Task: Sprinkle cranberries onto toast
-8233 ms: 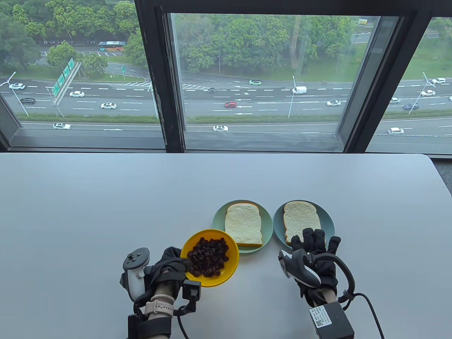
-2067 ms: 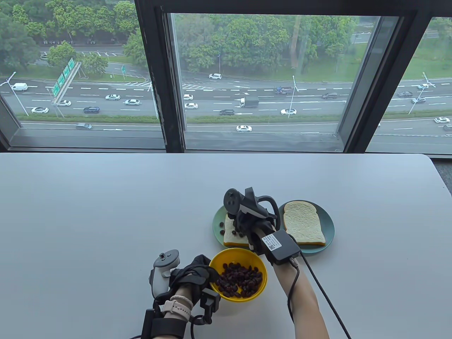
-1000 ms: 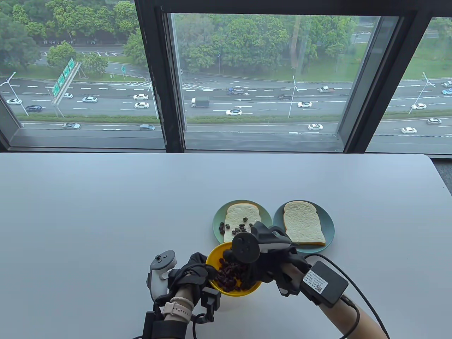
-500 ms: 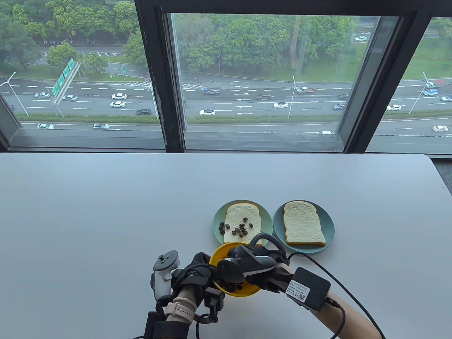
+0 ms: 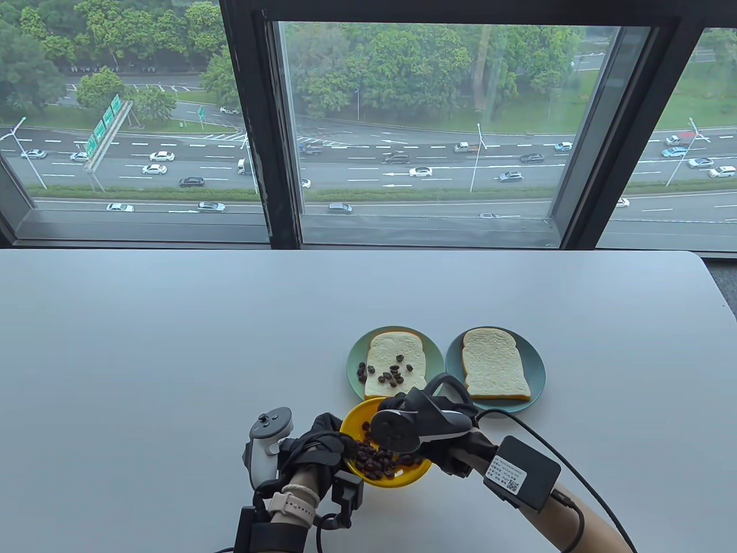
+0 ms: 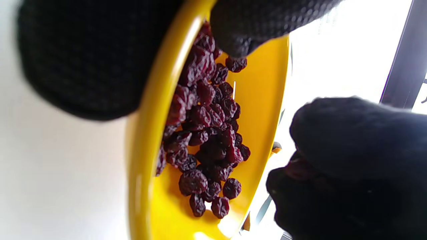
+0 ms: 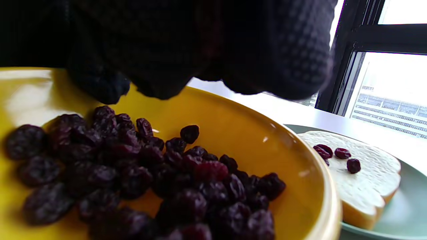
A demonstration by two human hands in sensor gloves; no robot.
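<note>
A yellow bowl point(image 5: 354, 417) of dark red cranberries point(image 5: 374, 464) is near the front edge. My left hand point(image 5: 322, 446) grips its left rim, thumb point(image 6: 253, 23) inside. My right hand point(image 5: 403, 435) hovers just over the bowl. Its fingers point(image 7: 200, 43) are bunched together above the pile point(image 7: 150, 173). In the left wrist view a dark red bit shows between my right hand's fingertips point(image 6: 350, 166). The left toast point(image 5: 383, 351) carries several cranberries point(image 5: 394, 373). The right toast point(image 5: 494, 363) is plain.
Each toast lies on a teal plate, the left plate point(image 5: 354, 360) just behind the bowl and the right plate point(image 5: 538, 368) beside it. The grey table point(image 5: 173, 345) stretches left and back to a window. My right wrist's cable point(image 5: 599, 507) trails to the bottom edge.
My right hand dropped cranberries on the left toast, came back and dipped into the bowl. It has now risen slightly with its fingers bunched. The left hand kept hold of the bowl.
</note>
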